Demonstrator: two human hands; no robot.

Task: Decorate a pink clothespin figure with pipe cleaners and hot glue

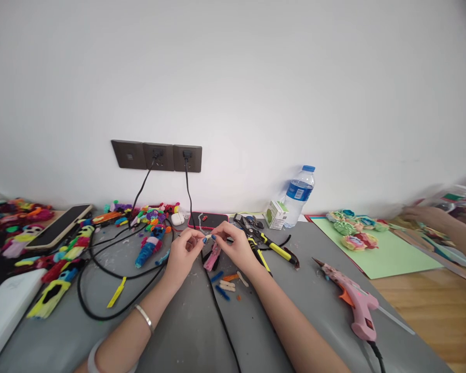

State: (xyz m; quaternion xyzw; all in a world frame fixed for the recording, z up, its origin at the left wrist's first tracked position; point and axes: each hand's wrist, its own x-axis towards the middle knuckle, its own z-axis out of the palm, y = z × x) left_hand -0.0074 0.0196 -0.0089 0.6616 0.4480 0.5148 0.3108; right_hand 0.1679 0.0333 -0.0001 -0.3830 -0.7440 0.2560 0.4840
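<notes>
My left hand and my right hand meet near the middle of the grey table. Between their fingertips is a short cream piece of pipe cleaner, pinched from both sides. Just below the fingers lies a pink fuzzy piece, partly hidden by my right hand. Short pipe cleaner pieces in blue, orange and cream are scattered closer to me. Yellow-and-black pliers rest beyond my right wrist.
A pink glue gun lies at the right, near green paper with fabric-like flowers. Black cables loop on the left among colourful pipe cleaner figures. A water bottle and small box stand by the wall. Another person's arm appears far right.
</notes>
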